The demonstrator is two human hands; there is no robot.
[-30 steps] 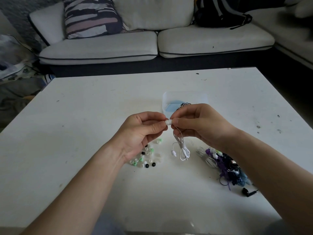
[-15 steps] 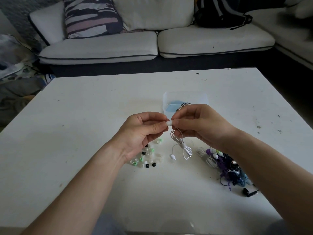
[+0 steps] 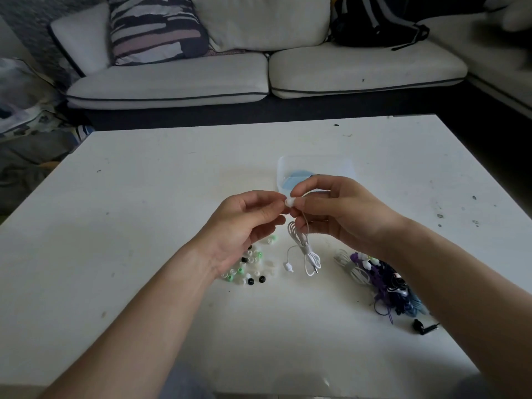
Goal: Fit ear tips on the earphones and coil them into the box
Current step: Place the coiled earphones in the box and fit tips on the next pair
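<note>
Above the white table, the right hand pinches one white earphone at its bud, cable dangling to the tabletop. The left hand pinches one white ear tip against it. One clear box sits behind. Loose tips, too many to count, lie below; one tangled earphone pile sits right.

White ear tip: at frame centre, seated on the bud of the white earphones, whose bundled cable hangs below to the table, second bud lying loose. Loose ear tips, white, green, black: scattered lower left of centre. Translucent box: open, above centre, blue item inside. Tangled earphones pile: right of centre.
</note>
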